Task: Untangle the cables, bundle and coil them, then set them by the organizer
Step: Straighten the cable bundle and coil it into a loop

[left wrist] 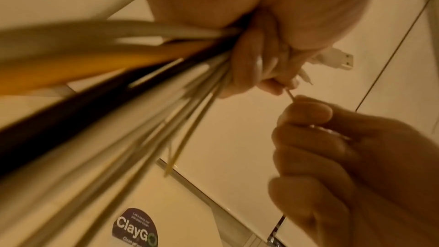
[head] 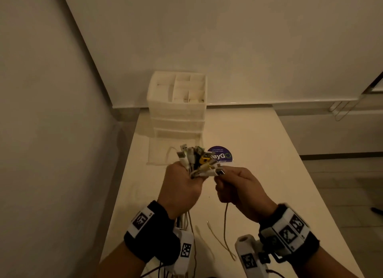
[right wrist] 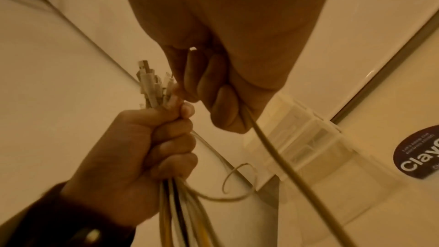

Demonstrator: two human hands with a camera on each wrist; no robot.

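Note:
My left hand (head: 182, 184) grips a bundle of cables (head: 196, 161) in its fist above the table, plug ends fanning upward. The white, yellow and black strands (left wrist: 118, 85) run down past my wrist. My right hand (head: 234, 186) sits just right of it, fingers curled round a thin tan cable (head: 226, 221) that hangs below the fist. In the right wrist view this thin cable (right wrist: 285, 157) runs through my right hand (right wrist: 213, 85), next to the left hand (right wrist: 147, 147) and the plug ends (right wrist: 152, 85). The white organizer (head: 178, 103) stands at the table's far end.
The white table (head: 259, 153) runs from me to the back wall. A round dark sticker (head: 220, 155) lies just behind my hands. A loose thin cable (head: 219, 240) curves on the table near my right wrist. A wall stands close on the left.

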